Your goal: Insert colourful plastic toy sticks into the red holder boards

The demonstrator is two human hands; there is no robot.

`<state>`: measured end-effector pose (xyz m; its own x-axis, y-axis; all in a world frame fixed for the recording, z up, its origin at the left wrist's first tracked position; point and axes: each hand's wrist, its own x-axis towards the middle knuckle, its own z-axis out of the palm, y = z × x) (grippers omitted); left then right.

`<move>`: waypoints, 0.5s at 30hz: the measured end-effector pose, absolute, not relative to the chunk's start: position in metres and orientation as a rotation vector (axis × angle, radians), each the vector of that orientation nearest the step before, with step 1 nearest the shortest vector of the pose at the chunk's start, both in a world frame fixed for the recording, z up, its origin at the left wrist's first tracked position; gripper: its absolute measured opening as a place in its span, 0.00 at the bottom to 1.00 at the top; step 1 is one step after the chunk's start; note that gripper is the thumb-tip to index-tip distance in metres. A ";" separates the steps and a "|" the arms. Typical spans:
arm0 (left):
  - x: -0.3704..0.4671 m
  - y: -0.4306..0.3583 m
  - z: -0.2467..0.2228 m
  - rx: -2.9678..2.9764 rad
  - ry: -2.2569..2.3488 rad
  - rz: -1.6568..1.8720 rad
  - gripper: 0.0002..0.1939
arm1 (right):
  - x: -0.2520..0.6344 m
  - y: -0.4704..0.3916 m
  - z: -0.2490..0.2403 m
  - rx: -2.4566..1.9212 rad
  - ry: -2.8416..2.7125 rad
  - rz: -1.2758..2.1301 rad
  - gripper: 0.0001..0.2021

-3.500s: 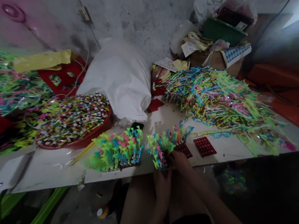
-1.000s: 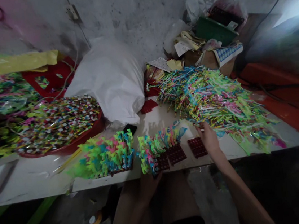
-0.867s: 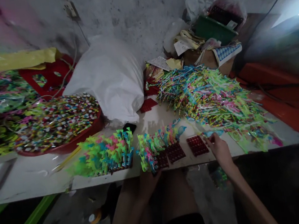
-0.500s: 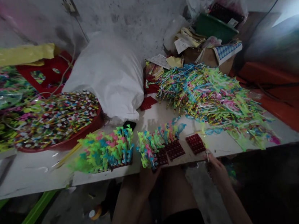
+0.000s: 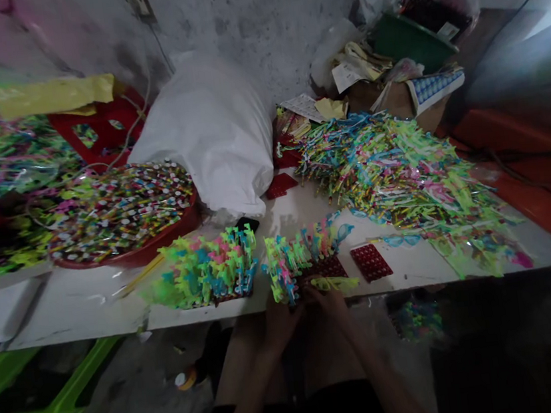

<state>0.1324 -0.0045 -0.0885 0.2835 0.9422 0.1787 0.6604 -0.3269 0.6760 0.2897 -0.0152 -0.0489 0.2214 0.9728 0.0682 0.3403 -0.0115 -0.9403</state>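
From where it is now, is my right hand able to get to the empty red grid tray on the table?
Probably yes: the right hand sits at the table's edge, and the red grid tray lies just beside it, uncovered.

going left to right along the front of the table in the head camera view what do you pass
White box → filled rack of colourful toys → half-filled red rack above the left hand and right hand → empty red rack → loose toy pile.
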 end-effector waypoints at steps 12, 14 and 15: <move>0.133 -0.003 -0.095 2.079 1.458 0.798 0.24 | 0.294 -0.009 -0.073 -1.577 -1.463 0.658 0.10; 0.133 -0.004 -0.094 2.081 1.467 0.790 0.24 | 0.292 -0.008 -0.075 -1.617 -1.469 0.626 0.09; 0.133 -0.004 -0.093 2.078 1.469 0.786 0.24 | 0.292 -0.007 -0.074 -1.630 -1.486 0.632 0.09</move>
<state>0.1329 -0.0041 -0.0932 0.2614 0.9481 0.1810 0.6766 -0.3137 0.6662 0.2919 -0.0074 -0.0743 0.1764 0.9713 0.1598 0.5583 0.0349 -0.8289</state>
